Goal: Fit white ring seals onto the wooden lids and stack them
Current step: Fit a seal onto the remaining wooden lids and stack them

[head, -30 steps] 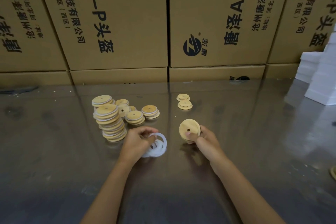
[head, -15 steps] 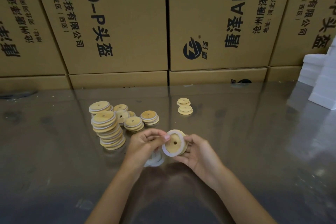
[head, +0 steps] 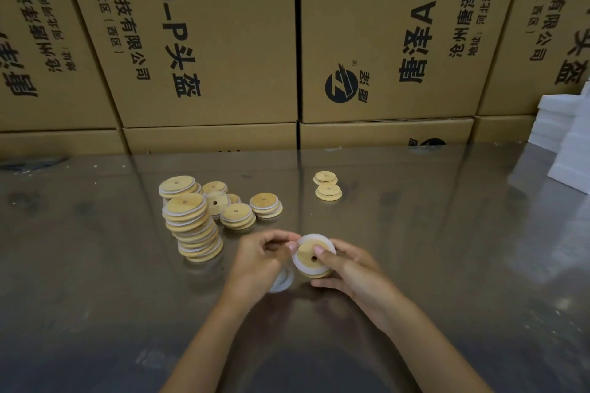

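Note:
A round wooden lid (head: 309,254) with a small centre hole is held above the table between both hands, a white ring seal (head: 300,263) lying around its rim. My right hand (head: 348,268) grips the lid from the right with its thumb on the face. My left hand (head: 258,260) pinches the ring's left edge. Loose white rings (head: 282,281) lie on the table under my left hand, partly hidden. A tall leaning stack of sealed lids (head: 193,226) stands to the left, with shorter stacks (head: 238,216) beside it. Two bare lids (head: 328,191) lie farther back.
The shiny table (head: 447,249) runs up to a wall of printed cardboard boxes (head: 207,41) at the back. White foam blocks (head: 571,143) are piled at the right edge.
My left hand lifted a white ring from the pile and brought it to the lid in my right hand. The ring now sits around the lid, and both hands have come together.

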`<state>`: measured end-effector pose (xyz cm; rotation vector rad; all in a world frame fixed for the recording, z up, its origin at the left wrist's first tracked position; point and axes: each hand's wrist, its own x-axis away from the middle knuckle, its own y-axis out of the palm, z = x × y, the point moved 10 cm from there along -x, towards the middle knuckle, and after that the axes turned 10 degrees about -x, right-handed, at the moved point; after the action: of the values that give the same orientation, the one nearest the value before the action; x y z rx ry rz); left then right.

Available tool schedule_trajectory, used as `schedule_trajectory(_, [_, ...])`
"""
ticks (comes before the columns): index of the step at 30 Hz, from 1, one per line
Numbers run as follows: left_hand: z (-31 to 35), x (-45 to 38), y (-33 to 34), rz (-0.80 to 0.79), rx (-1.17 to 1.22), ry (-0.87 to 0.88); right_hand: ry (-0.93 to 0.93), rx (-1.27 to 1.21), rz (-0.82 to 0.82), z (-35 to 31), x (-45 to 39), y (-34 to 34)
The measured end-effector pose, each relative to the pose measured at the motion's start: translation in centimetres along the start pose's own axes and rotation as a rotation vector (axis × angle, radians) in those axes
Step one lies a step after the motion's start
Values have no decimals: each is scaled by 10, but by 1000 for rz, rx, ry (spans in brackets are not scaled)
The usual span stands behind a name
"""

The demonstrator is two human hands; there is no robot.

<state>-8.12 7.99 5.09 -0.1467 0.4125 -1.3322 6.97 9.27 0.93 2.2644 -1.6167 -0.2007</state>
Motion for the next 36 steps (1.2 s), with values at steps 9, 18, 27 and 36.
schedule_trajectory(9, [1,-2,2,-17,5,-6,57,-165,42,6,-9,-9])
schedule_trajectory(18, [-11,-2,15,-119,149,-122,89,-228,113,11,-13,-15])
schedule_trajectory(27, [-17,0,5,-35,158,-154,62,-107,77,8,-13,-12])
schedule_trajectory(36, [-7,-2,2,-24,4,-48,81,-33,37,6,-8,-7])
